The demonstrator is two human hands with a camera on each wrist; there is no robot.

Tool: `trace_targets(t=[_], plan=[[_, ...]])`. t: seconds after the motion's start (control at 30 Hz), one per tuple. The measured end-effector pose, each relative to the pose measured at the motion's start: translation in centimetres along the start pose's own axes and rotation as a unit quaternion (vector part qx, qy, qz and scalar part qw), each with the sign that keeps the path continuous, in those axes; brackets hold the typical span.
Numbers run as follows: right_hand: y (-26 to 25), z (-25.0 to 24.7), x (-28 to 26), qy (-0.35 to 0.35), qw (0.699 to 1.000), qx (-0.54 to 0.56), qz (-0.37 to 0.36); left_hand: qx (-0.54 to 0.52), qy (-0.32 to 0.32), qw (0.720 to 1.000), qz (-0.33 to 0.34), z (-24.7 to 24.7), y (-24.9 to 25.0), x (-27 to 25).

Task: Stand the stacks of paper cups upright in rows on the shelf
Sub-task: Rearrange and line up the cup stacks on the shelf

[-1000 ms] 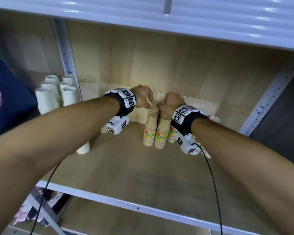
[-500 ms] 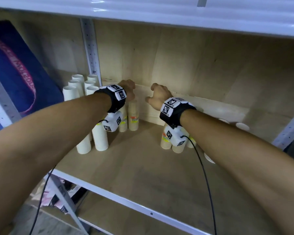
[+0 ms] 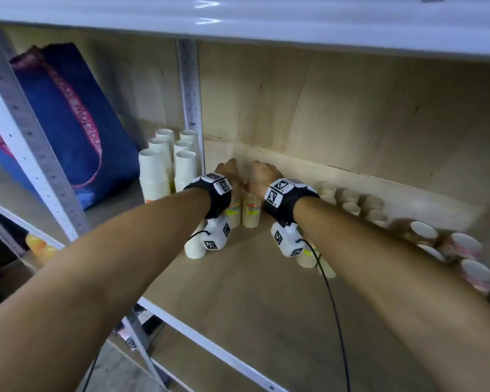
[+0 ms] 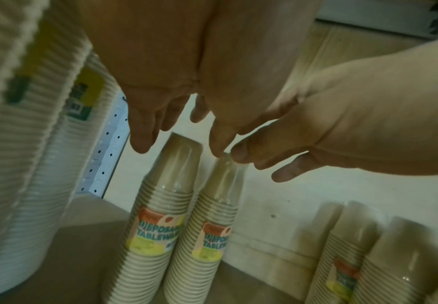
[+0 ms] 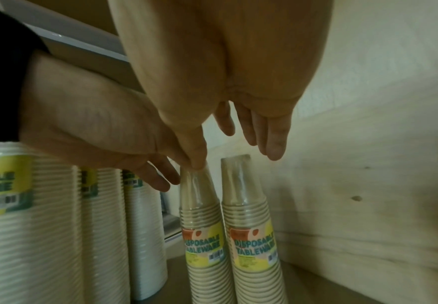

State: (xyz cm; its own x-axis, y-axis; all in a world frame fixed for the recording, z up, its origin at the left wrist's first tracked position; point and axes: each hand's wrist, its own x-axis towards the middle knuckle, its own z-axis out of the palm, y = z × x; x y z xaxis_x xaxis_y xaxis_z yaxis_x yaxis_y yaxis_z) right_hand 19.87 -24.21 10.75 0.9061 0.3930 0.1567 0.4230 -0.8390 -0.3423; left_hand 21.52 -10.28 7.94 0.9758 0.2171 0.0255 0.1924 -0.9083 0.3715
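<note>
Two wrapped stacks of brown paper cups (image 3: 251,212) stand upright side by side against the shelf's back wall, just right of the white stacks. In the left wrist view, the left stack (image 4: 160,226) and right stack (image 4: 212,226) show their "Disposable Tableware" labels. My left hand (image 3: 228,172) hangs over them with loose fingers (image 4: 141,142), its thumb on a stack top. My right hand (image 3: 262,174) is close beside it. Its thumb tip (image 5: 194,162) touches the wrap at a stack top, and its other fingers (image 5: 272,148) hang straight above the neighbouring stack (image 5: 251,236).
Tall white cup stacks (image 3: 153,176) stand left of the metal upright (image 3: 190,108), beside a blue bag (image 3: 77,123). More brown stacks (image 3: 351,205) line the back wall to the right. Toppled stacks (image 3: 464,247) lie at the far right. The shelf's front edge (image 3: 210,349) is white.
The two brown stacks went from mid-shelf to the back left corner beside the white stacks. My right hand, apart half a second ago, has come in beside the left.
</note>
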Motion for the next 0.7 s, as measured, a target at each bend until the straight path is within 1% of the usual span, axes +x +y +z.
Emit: trace_targets(t=[0.13,0.27,0.37,0.53,0.7], plan=[[0.2,0.9,1.1,-0.016,1.000,-0.005,0.008,-0.015,0.020,1.000,0.007,1.0,-0.4,0.0],[0.1,2.0,2.0,-0.038,0.999,-0.019,0.020,-0.003,0.047,0.999,0.017,1.3,0.1,0.0],[-0.2,2.4,2.0,-0.045,0.999,-0.012,0.022,-0.002,0.051,0.998,0.023,1.2,0.3,-0.4],[0.6,2.4,1.7,-0.031,0.999,0.003,0.030,-0.036,0.048,0.998,0.002,0.8,0.8,-0.8],[1.0,1.1,-0.2,-0.008,0.999,0.014,0.027,-0.042,0.041,0.998,-0.003,-0.1,1.3,-2.0]])
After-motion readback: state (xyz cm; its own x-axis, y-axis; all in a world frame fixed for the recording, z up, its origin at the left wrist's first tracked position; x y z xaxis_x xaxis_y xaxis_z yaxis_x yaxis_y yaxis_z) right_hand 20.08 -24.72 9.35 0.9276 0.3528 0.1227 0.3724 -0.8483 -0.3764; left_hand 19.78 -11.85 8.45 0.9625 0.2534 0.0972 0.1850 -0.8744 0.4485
